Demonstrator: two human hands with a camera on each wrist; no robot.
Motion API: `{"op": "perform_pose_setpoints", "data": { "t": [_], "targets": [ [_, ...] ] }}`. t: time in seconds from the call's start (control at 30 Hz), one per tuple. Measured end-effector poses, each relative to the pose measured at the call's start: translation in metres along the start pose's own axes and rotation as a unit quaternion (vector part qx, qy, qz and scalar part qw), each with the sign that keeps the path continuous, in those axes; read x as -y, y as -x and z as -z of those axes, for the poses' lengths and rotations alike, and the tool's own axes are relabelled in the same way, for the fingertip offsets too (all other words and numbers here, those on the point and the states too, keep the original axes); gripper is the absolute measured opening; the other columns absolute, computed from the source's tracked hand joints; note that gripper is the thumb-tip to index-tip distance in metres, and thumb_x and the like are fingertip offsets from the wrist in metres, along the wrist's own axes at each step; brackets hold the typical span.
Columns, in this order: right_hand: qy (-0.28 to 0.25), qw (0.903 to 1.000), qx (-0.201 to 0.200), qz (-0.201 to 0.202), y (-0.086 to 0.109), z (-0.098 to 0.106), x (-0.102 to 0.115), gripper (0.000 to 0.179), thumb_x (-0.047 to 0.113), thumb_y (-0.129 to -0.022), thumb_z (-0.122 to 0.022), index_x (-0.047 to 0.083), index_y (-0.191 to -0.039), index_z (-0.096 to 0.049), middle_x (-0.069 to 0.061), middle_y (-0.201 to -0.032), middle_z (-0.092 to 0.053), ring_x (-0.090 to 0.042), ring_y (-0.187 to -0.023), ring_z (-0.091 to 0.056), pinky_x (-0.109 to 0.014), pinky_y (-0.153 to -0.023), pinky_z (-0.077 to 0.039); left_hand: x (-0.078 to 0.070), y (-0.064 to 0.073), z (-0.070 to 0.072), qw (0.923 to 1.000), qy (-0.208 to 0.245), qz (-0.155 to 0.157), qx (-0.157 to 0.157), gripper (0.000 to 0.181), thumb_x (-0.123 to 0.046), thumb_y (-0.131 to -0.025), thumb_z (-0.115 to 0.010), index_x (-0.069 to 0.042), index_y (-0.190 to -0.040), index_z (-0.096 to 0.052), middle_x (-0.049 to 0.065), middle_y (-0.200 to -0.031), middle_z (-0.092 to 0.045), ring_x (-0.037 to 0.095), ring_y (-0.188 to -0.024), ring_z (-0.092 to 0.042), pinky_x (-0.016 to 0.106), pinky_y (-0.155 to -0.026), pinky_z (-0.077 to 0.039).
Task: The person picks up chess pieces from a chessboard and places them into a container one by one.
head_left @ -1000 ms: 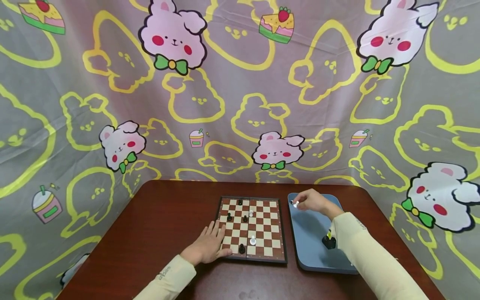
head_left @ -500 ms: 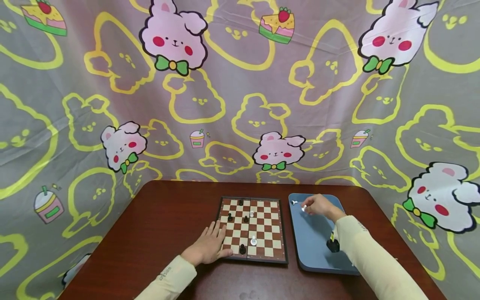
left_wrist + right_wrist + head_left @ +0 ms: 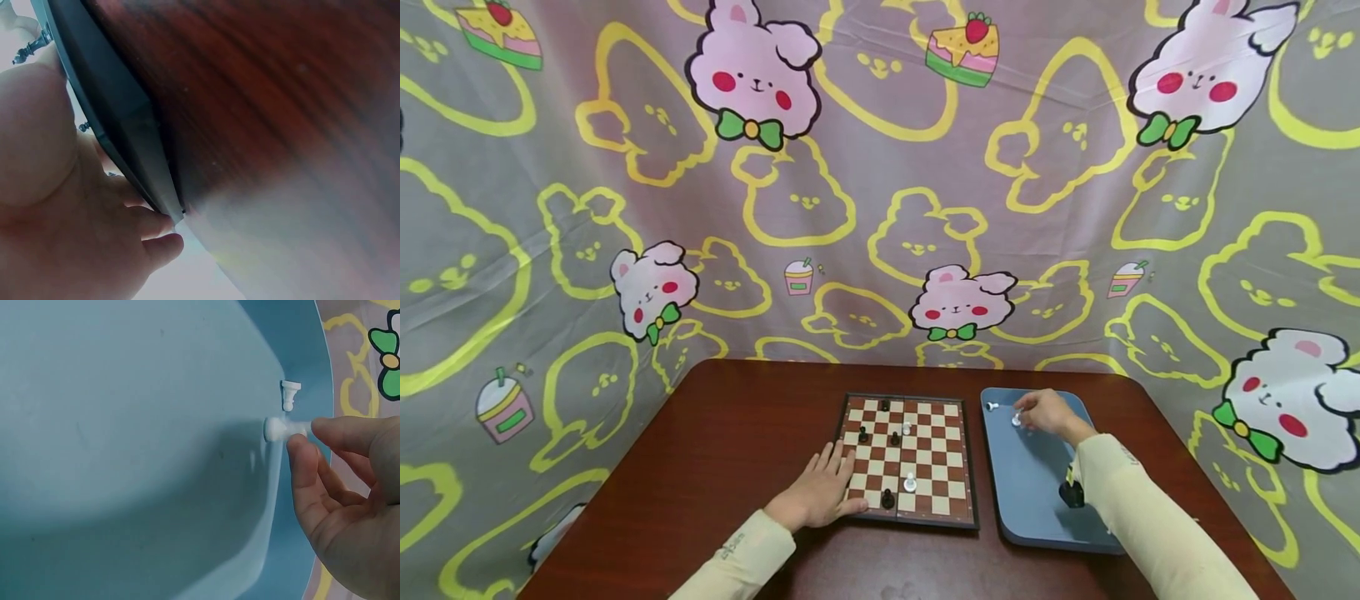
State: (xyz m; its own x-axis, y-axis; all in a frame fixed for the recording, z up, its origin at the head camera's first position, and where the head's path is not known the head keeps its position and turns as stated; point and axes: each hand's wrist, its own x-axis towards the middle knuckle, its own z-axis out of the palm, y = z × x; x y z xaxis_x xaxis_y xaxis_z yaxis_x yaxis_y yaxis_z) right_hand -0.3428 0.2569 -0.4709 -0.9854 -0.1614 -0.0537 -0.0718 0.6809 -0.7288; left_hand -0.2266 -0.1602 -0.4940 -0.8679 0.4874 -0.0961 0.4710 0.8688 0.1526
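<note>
My right hand (image 3: 1049,413) pinches a white chess piece (image 3: 284,429) between thumb and fingertips over the far part of the blue tray (image 3: 1030,500). The piece is blurred in the right wrist view, its base pointing away from the fingers. Close by, a white pawn (image 3: 290,395) lies on its side in the tray's far left corner. My left hand (image 3: 815,492) rests flat with straight fingers on the left edge of the chessboard (image 3: 936,467). On the board stand several black pieces, one a black pawn (image 3: 887,498) near the front, and two white ones, including a white pawn (image 3: 910,482).
The brown table (image 3: 730,442) carries the board in the middle and the tray to its right, with a narrow gap between them. A patterned curtain (image 3: 850,167) closes off the back and sides. Below the right sleeve hangs a small black device (image 3: 1071,493).
My right hand has drawn the white piece rightward and slightly nearer, away from the pawn lying in the tray's corner. The left hand stays in place on the board.
</note>
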Motion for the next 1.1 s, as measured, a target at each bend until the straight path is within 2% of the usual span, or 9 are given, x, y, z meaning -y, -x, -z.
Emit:
{"op": "perform_pose_setpoints", "data": {
  "t": [0.1, 0.3, 0.67, 0.87, 1.03, 1.1],
  "targets": [
    [0.016, 0.9999, -0.004, 0.001, 0.002, 0.002, 0.0, 0.024, -0.004, -0.086, -0.06, -0.01, -0.109, -0.064, -0.013, -0.088, -0.065, -0.02, -0.071, -0.061, -0.037, -0.066, -0.052, -0.002, 0.001, 0.001, 1.0, 0.001, -0.002, -0.002, 0.085, -0.059, -0.091, -0.045, 0.005, -0.145, -0.03, 0.031, -0.148, -0.02, 0.045, -0.137, -0.016, 0.054, -0.107, -0.021],
    [0.027, 0.9996, -0.003, 0.003, 0.009, 0.003, 0.008, 0.022, 0.002, -0.088, -0.063, -0.007, -0.108, -0.066, -0.013, -0.094, -0.066, -0.02, -0.076, -0.062, -0.036, -0.066, -0.052, -0.004, 0.003, 0.003, 1.0, 0.005, -0.004, -0.002, 0.084, -0.058, -0.091, -0.047, 0.005, -0.144, -0.031, 0.032, -0.148, -0.02, 0.046, -0.137, -0.017, 0.054, -0.107, -0.022],
    [0.072, 0.994, 0.036, 0.073, 0.023, -0.006, 0.045, 0.02, 0.013, -0.09, -0.064, 0.0, -0.104, -0.069, -0.005, -0.095, -0.067, -0.019, -0.083, -0.062, -0.038, -0.068, -0.051, -0.004, 0.003, 0.006, 0.9999, 0.012, -0.003, 0.007, 0.085, -0.058, -0.091, -0.047, 0.005, -0.144, -0.03, 0.031, -0.149, -0.019, 0.045, -0.138, -0.016, 0.054, -0.107, -0.021],
    [0.05, 0.9939, 0.058, 0.079, 0.035, -0.022, 0.073, 0.023, 0.016, -0.091, -0.063, 0.002, -0.109, -0.068, -0.002, -0.098, -0.065, -0.016, -0.082, -0.06, -0.036, -0.068, -0.05, -0.003, 0.003, 0.005, 0.9999, 0.011, -0.004, 0.007, 0.085, -0.058, -0.091, -0.047, 0.006, -0.145, -0.03, 0.032, -0.149, -0.019, 0.045, -0.137, -0.016, 0.054, -0.107, -0.021],
    [0.033, 0.9907, 0.086, 0.1, 0.044, -0.044, 0.093, 0.021, 0.016, -0.09, -0.064, 0.004, -0.107, -0.068, 0.0, -0.091, -0.064, -0.016, -0.07, -0.057, -0.033, -0.06, -0.047, -0.003, 0.002, 0.005, 0.9999, 0.007, -0.004, 0.006, 0.085, -0.058, -0.092, -0.046, 0.006, -0.145, -0.03, 0.032, -0.148, -0.019, 0.046, -0.137, -0.016, 0.054, -0.107, -0.022],
    [0.032, 0.9882, 0.096, 0.115, 0.048, -0.053, 0.099, 0.019, 0.014, -0.09, -0.065, 0.003, -0.105, -0.069, -0.001, -0.091, -0.065, -0.016, -0.07, -0.057, -0.033, -0.06, -0.047, -0.003, 0.001, 0.004, 0.9999, 0.007, -0.005, 0.007, 0.085, -0.059, -0.091, -0.046, 0.006, -0.145, -0.03, 0.031, -0.149, -0.019, 0.045, -0.137, -0.016, 0.054, -0.107, -0.022]
  ]
}}
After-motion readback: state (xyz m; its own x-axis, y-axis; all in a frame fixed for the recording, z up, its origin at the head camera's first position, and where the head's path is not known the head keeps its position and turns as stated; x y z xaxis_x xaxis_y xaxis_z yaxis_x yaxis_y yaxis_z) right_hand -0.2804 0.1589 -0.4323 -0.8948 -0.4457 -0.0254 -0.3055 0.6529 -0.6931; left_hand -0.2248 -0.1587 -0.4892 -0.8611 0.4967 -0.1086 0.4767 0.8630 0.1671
